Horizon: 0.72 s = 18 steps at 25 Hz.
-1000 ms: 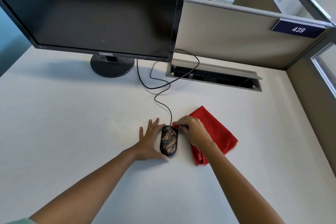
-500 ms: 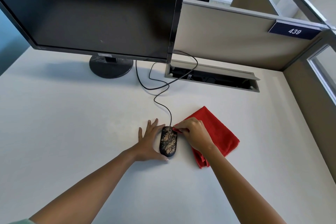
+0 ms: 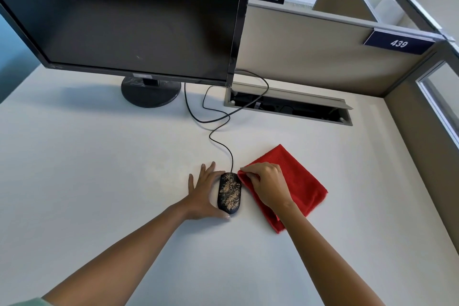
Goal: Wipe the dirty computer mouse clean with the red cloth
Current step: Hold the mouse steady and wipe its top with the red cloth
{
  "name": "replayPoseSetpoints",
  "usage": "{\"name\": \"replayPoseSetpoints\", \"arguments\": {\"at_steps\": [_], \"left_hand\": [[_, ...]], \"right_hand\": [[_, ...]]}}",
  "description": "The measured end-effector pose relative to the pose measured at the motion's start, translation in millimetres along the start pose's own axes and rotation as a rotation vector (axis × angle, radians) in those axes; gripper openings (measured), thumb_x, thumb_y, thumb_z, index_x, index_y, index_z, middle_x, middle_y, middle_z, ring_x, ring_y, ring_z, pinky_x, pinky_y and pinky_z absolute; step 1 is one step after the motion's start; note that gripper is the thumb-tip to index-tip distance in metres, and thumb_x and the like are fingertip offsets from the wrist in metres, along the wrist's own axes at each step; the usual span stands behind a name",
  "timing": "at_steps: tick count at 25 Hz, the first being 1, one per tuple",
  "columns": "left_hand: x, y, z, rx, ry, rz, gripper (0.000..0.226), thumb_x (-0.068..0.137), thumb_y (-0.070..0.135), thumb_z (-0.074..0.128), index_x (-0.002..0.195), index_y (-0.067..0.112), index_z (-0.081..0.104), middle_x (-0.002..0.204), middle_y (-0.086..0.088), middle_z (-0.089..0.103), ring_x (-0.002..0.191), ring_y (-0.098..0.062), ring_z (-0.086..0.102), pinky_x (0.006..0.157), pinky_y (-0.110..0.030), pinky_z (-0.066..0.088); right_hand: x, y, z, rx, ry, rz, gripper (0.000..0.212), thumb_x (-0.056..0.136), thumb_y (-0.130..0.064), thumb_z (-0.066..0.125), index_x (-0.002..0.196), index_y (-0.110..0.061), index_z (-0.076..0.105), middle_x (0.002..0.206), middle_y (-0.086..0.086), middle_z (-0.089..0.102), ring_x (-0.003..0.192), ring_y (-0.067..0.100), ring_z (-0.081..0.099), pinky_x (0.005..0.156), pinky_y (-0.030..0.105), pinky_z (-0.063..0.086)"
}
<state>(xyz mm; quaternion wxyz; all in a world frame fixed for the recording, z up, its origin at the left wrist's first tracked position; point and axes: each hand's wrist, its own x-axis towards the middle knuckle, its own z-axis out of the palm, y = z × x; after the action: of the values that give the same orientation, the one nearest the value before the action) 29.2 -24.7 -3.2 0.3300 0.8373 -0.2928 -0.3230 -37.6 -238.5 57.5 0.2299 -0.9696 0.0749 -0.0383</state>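
the mouse (image 3: 229, 193), speckled with tan grit, lies on the desk (image 3: 99, 169) near the middle, its cord (image 3: 211, 119) trailing to the far side. the left hand (image 3: 202, 194) lies flat with straight fingers against the mouse's left side, steadying it. the right hand (image 3: 267, 185) pinches the near-left corner of the cloth (image 3: 298, 181), just right of the mouse. wiping looks not yet begun; next, the cloth must be drawn over the dirty top.

black mouse (image 3: 229, 193) speckled tan, perhaps crumbs, red cloth (image 3: 298, 181), white desk (image 3: 99, 169)
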Motion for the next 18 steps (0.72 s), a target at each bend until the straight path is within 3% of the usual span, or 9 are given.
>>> {"name": "replayPoseSetpoints", "arguments": {"at_steps": [8,14,18], "left_hand": [[0,-2,2,-0.024,0.012,0.012,0.12,0.053,0.056,0.093,0.151,0.044,0.023,0.163,0.021,-0.017,0.137,0.006,-0.042,0.115,-0.044,-0.029],[1,0,1,-0.014,0.007,0.0,0.119,0.055,0.054,0.093,0.15,0.045,0.023,0.164,0.021,-0.017,0.138,0.005,-0.041,0.115,-0.043,-0.029],[0,-1,2,-0.02,0.011,0.008,0.119,0.054,0.054,0.093,0.15,0.045,0.023,0.163,0.022,-0.016,0.137,0.006,-0.041,0.116,-0.045,-0.028]], "right_hand": [[-19,5,3,0.047,-0.095,-0.118,0.031,0.09,-0.003,0.059,0.104,-0.025,0.076,0.108,-0.009,0.074,0.102,0.011,0.065,0.092,0.028,0.049],[-6,-7,3,0.121,-0.015,0.018,0.025,0.094,-0.011,0.056,0.106,-0.024,0.074,0.109,-0.011,0.073,0.104,0.01,0.064,0.09,0.03,0.05],[-11,-13,13,0.127,-0.101,0.014,0.028,0.095,-0.01,0.054,0.11,-0.024,0.073,0.114,-0.01,0.071,0.108,0.01,0.063,0.091,0.031,0.05]]}}
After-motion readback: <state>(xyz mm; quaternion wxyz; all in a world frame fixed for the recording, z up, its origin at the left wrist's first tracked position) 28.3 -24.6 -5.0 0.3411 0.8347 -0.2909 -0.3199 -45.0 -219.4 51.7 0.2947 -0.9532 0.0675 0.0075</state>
